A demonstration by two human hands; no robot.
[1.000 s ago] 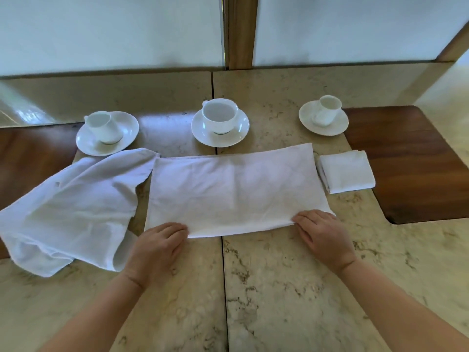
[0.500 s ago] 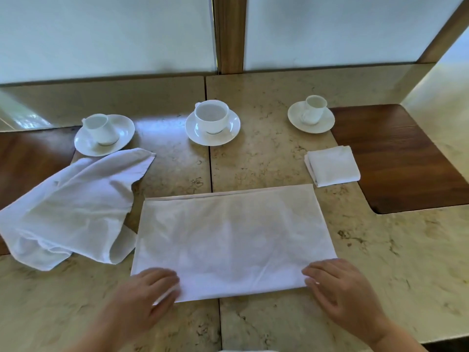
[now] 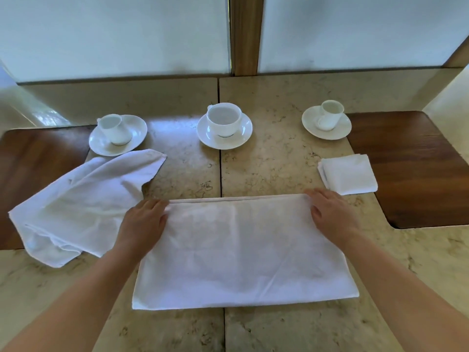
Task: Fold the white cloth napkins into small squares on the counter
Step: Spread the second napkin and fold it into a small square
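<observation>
Head view, looking down at a stone counter (image 3: 279,179) with two dark wood panels set in, one at the left (image 3: 38,174) and one at the right (image 3: 411,168).

Three white cups along the back, each on its own white saucer. Left cup (image 3: 113,129) tipped over on the left saucer (image 3: 137,133), mouth facing up and left. Middle cup (image 3: 223,119) upright on the middle saucer (image 3: 243,138), empty inside. Right cup (image 3: 330,114) leaning on the right saucer (image 3: 309,125), also empty as far as can be seen.

In the middle of the counter, near the front: a flat napkin (image 3: 241,255), white, folded into a long wide shape, with soft wrinkles and a neat doubled edge along the far side. Laid across the seam between two stone slabs.

Left hand (image 3: 143,222) on the far left corner of the flat napkin, fingers bent, pinching the edge. Right hand (image 3: 330,214) on the far right corner, fingers curled over the edge, gripping it the same way. Both arms reaching in from the bottom.

To the left, a loose napkin (image 3: 76,207), white and crumpled, partly over the left wood panel. To the right, just past the right hand, a small folded napkin (image 3: 349,177), a tidy thick square, half on stone and half on the right wood panel.
</observation>
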